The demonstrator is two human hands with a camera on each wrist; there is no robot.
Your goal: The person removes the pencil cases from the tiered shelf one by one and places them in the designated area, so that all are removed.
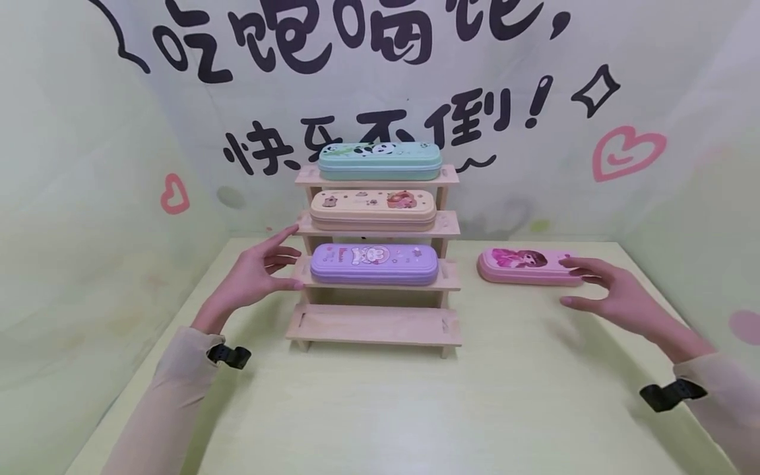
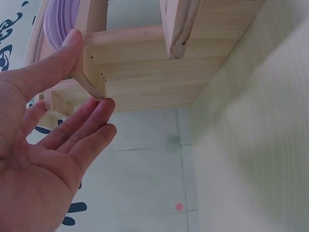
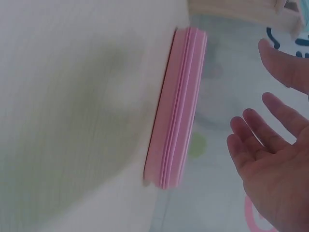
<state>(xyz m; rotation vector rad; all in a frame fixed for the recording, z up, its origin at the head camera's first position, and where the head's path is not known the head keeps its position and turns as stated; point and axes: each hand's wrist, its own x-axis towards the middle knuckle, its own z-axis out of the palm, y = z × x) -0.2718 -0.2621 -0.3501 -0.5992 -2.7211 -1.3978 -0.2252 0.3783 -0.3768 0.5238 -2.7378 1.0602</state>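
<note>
A stepped wooden rack (image 1: 380, 324) stands on the table. My left hand (image 1: 254, 270) is at its left side, steadying one step's end between thumb (image 2: 67, 53) and fingers. On that step lies a purple pencil case (image 1: 374, 265) with a rabbit picture. A cream pencil case (image 1: 373, 211) lies one step higher, and a mint-green panda pencil case (image 1: 380, 162) is on top. To the right, a pink pencil case (image 1: 505, 267) with a girl picture lies flat on the table. My right hand (image 1: 623, 300) hovers by its right end, fingers apart; in the right wrist view nothing is held.
The lowest rack step (image 1: 373, 324) shows bare wood. Pale cloth walls with black lettering (image 1: 279, 39) and pink hearts enclose the table (image 1: 380, 409) at the back and sides. Dark wrist straps (image 1: 228, 356) sit on both sleeves.
</note>
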